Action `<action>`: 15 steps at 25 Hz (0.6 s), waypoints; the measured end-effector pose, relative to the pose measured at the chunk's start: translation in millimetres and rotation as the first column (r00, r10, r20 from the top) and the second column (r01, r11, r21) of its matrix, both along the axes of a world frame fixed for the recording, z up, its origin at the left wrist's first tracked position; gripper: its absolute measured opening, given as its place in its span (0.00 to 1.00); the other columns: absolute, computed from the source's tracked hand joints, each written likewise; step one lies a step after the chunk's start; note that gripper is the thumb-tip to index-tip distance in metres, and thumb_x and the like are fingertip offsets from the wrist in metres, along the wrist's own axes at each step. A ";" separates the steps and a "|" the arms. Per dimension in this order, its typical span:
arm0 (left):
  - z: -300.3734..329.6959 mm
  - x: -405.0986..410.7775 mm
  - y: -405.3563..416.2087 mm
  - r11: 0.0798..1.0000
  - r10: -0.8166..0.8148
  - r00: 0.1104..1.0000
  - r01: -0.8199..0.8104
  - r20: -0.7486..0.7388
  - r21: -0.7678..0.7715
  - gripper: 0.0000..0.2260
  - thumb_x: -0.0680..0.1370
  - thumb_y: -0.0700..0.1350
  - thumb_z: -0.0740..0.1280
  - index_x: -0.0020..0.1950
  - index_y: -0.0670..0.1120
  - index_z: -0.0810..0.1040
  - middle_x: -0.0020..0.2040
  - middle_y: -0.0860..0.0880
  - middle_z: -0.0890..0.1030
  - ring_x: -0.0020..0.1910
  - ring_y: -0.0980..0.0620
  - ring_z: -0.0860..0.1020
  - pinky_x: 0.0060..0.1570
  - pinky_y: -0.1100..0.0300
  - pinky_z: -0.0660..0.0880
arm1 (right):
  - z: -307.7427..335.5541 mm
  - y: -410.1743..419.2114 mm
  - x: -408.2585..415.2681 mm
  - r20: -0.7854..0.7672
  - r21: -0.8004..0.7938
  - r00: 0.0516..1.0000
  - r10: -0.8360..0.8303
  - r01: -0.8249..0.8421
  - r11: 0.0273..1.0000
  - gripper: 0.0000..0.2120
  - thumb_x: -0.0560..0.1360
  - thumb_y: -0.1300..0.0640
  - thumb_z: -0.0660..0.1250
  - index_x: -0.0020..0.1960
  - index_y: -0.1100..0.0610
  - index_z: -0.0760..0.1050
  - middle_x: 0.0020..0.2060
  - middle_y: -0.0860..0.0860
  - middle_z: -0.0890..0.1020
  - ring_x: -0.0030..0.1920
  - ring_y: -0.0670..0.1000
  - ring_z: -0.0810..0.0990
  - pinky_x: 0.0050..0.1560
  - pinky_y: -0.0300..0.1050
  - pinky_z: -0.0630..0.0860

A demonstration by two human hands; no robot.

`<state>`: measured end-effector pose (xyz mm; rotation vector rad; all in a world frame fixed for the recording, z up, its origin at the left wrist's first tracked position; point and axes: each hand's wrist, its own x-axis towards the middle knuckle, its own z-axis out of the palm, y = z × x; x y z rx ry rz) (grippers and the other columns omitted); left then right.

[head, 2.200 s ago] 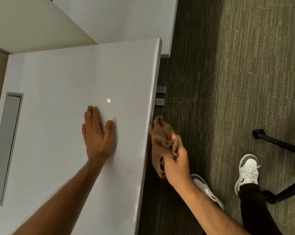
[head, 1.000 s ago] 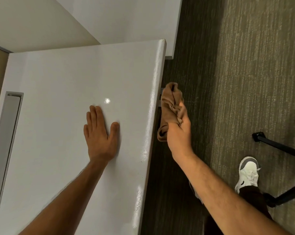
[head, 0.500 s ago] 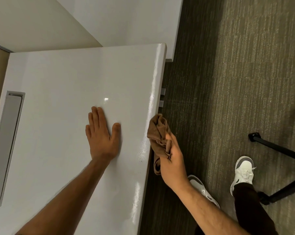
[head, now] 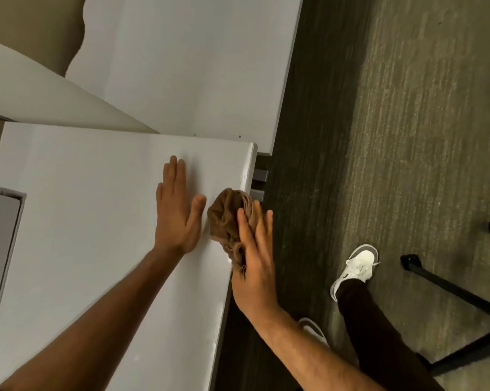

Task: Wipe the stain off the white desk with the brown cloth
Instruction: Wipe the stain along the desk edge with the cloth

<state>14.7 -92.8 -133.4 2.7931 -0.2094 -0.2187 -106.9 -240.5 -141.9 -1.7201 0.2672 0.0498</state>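
Note:
The white desk [head: 83,249] fills the left half of the view, its right edge running down the middle. My left hand [head: 177,210] lies flat on the desk top, fingers straight and together. The bunched brown cloth [head: 227,218] sits on the desk top at its right edge, just right of my left thumb. My right hand [head: 255,255] presses on the cloth with straight fingers, palm over the desk's edge. No stain shows on the visible surface.
A grey recessed slot [head: 1,249] lies in the desk at the far left. A second white desk [head: 181,66] stands beyond. Dark carpet [head: 407,136] lies to the right, with my white shoes [head: 356,266] and black tripod legs [head: 449,294] on it.
My right hand has brought the cloth from beside the desk's edge up onto the top and flattened its fingers over it. The view has shifted downward. My left hand stays flat.

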 end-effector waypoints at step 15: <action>-19.2 13.7 -13.3 0.985 -0.023 1.000 0.022 0.002 0.172 0.36 0.84 0.64 0.48 0.86 0.47 0.44 0.86 0.50 0.42 0.85 0.48 0.43 0.82 0.56 0.37 | -31.0 -63.4 42.3 -0.205 0.584 0.953 -0.222 0.301 0.754 0.25 0.77 0.65 0.65 0.69 0.45 0.73 0.66 0.49 0.78 0.67 0.50 0.78 0.64 0.43 0.76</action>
